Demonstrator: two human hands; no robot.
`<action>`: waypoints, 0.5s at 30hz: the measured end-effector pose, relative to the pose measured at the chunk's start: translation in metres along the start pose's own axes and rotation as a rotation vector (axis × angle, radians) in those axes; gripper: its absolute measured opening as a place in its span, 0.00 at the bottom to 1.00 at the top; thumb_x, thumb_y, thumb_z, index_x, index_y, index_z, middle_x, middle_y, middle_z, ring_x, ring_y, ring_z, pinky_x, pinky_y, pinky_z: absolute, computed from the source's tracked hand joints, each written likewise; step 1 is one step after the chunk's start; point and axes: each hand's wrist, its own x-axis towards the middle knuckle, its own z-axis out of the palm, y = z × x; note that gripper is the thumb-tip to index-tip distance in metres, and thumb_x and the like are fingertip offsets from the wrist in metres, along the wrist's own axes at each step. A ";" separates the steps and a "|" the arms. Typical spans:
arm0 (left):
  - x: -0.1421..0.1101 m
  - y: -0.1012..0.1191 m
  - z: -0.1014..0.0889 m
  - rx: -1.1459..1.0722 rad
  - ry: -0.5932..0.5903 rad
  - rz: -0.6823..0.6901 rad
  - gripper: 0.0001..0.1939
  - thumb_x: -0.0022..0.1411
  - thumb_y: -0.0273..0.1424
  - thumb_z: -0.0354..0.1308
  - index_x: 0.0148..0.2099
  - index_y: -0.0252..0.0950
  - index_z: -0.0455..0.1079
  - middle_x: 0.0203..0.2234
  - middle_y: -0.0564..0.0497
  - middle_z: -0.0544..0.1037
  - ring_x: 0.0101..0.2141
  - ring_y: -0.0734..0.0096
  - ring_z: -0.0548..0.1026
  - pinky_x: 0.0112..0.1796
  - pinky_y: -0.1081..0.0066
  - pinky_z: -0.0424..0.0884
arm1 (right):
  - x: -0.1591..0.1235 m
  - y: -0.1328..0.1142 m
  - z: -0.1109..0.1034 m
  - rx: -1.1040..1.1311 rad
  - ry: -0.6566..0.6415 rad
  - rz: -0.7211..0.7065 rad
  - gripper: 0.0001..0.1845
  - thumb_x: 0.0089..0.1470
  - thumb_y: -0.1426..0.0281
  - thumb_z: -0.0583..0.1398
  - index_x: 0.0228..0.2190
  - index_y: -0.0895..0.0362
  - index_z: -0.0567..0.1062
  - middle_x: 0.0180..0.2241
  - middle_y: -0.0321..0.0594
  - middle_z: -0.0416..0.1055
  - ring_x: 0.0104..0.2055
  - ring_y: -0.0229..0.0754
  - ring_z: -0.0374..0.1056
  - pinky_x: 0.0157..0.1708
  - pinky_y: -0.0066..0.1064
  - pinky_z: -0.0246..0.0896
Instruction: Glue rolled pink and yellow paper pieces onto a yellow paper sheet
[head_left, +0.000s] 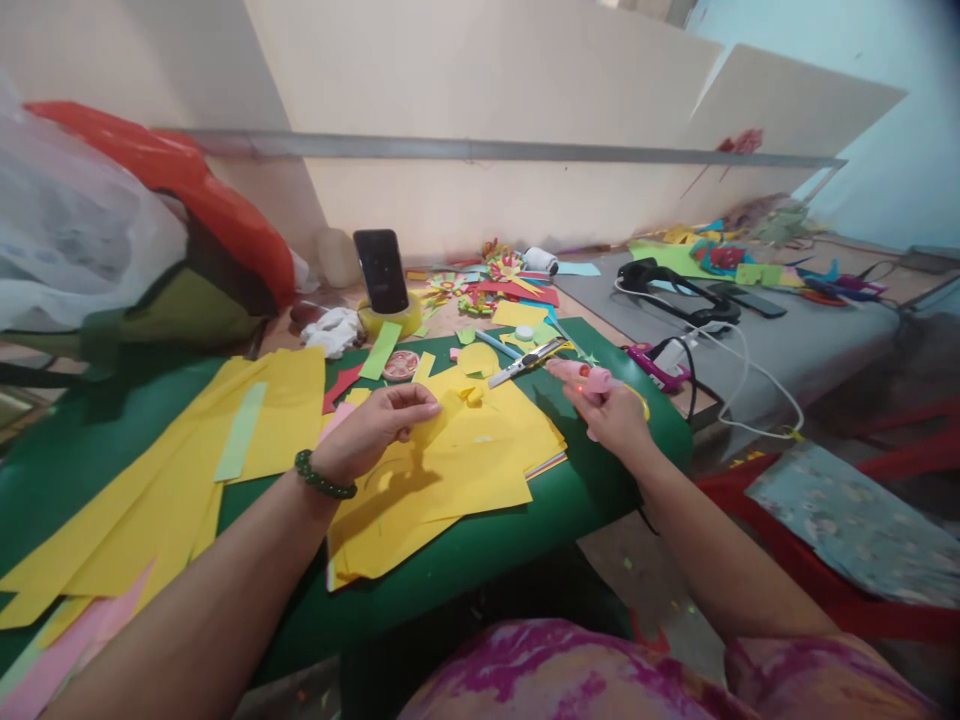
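My left hand [382, 425], wearing a dark green bead bracelet [324, 476], is closed in a pinch over the yellow paper stack. Between its fingertips is what looks like a small yellow paper piece [435, 425], hard to separate from the yellow sheets below. At the right, my right hand [619, 415] wraps round a pink glue gun [598, 381], on which a small red light shows. The stack of yellow paper [457, 490] lies on the green mat [600, 480] between both hands. Just left of the glue gun is a utility knife [529, 362].
Yellow strips [172, 480] spread across the left side. A phone [381, 270] leans upright on a tape roll [390, 318] at the back. Colourful paper cutouts [506, 275] lie behind. A white cable [742, 380] loops at the right; plastic bags [82, 220] stand left.
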 end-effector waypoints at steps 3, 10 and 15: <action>0.001 -0.001 0.000 -0.046 0.017 -0.027 0.17 0.41 0.39 0.69 0.28 0.34 0.69 0.19 0.59 0.62 0.20 0.83 0.56 0.20 0.78 0.53 | 0.003 -0.003 0.003 -0.113 -0.079 0.012 0.24 0.53 0.50 0.55 0.31 0.58 0.76 0.16 0.40 0.69 0.23 0.47 0.68 0.26 0.34 0.56; -0.002 0.001 0.006 -0.217 -0.023 -0.073 0.16 0.40 0.34 0.70 0.28 0.34 0.67 0.21 0.59 0.67 0.20 0.82 0.66 0.24 0.77 0.62 | -0.016 -0.013 -0.034 -0.252 -0.035 0.015 0.24 0.47 0.44 0.60 0.23 0.53 0.73 0.20 0.39 0.72 0.23 0.45 0.67 0.24 0.32 0.52; -0.005 0.003 0.013 -0.263 -0.081 -0.124 0.18 0.39 0.33 0.72 0.28 0.34 0.66 0.19 0.60 0.68 0.19 0.83 0.69 0.23 0.79 0.63 | -0.056 -0.036 -0.025 0.070 0.110 -0.516 0.11 0.58 0.60 0.57 0.30 0.53 0.74 0.27 0.38 0.73 0.24 0.38 0.66 0.28 0.31 0.62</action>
